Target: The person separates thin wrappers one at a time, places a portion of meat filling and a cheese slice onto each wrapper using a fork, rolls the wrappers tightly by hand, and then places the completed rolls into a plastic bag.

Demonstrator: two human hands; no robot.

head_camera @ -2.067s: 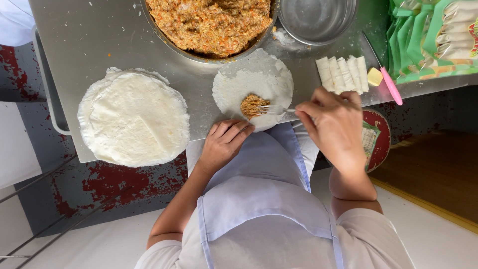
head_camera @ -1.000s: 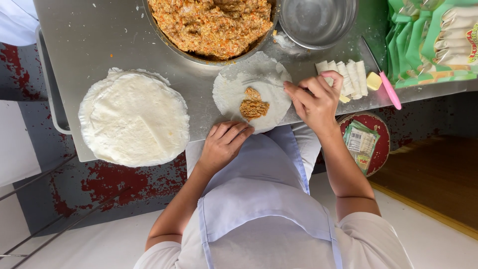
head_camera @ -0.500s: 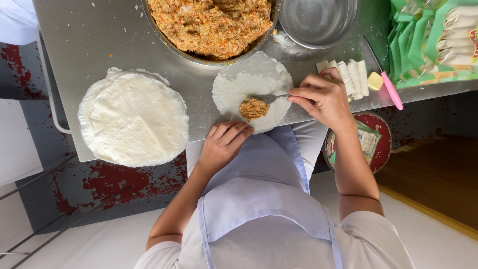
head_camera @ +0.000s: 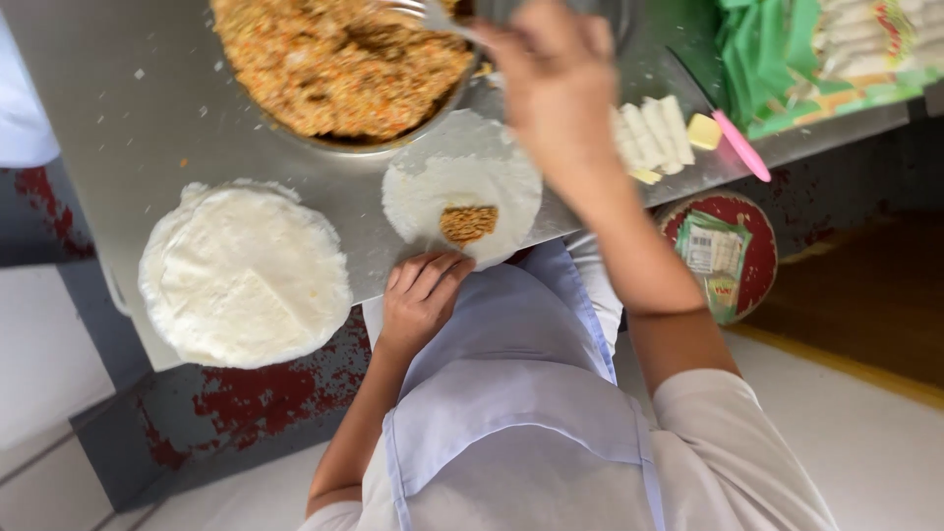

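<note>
A round white wrapper (head_camera: 462, 192) lies on the steel table (head_camera: 128, 108) with a small heap of orange-brown filling (head_camera: 468, 223) near its front edge. My left hand (head_camera: 421, 295) rests fingers-down on the wrapper's near rim. My right hand (head_camera: 556, 84) is raised over the table's far side and grips a metal fork (head_camera: 423, 14), whose tines reach over the big metal bowl of minced filling (head_camera: 339, 64). The hand is blurred.
A stack of round white wrappers (head_camera: 246, 275) sits at the left. Finished white rolls (head_camera: 654, 128), a yellow cube (head_camera: 704, 131) and a pink-handled tool (head_camera: 742, 146) lie at the right, green packets (head_camera: 816, 49) behind them. A red round stool (head_camera: 728, 246) stands below the table edge.
My right hand has lifted the fork away from the filling on the wrapper and swung it up to the big bowl. The left hand has stayed on the wrapper's edge.
</note>
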